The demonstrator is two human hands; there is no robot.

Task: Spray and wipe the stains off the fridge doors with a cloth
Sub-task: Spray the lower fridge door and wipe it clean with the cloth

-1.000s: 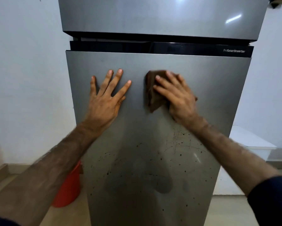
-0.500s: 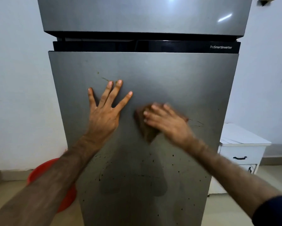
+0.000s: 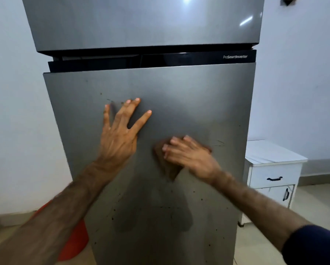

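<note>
A grey steel fridge fills the view, its lower door (image 3: 189, 96) under the upper door (image 3: 141, 23). Dark specks and streaks (image 3: 114, 213) dot the lower half of the lower door. My left hand (image 3: 120, 134) lies flat on the lower door with fingers spread and holds nothing. To its right, my right hand (image 3: 187, 155) presses a brown cloth (image 3: 168, 169) against the door; the cloth's lower corner hangs below my palm. No spray bottle is in view.
A white cabinet (image 3: 273, 169) with dark handles stands to the right of the fridge. A red tub (image 3: 76, 243) sits on the floor at the fridge's left, partly behind my left forearm. White walls flank both sides.
My right hand has dragged the cloth down the lower door, from near its top to its middle. My left hand has stayed flat on the door. The view has shifted downward.
</note>
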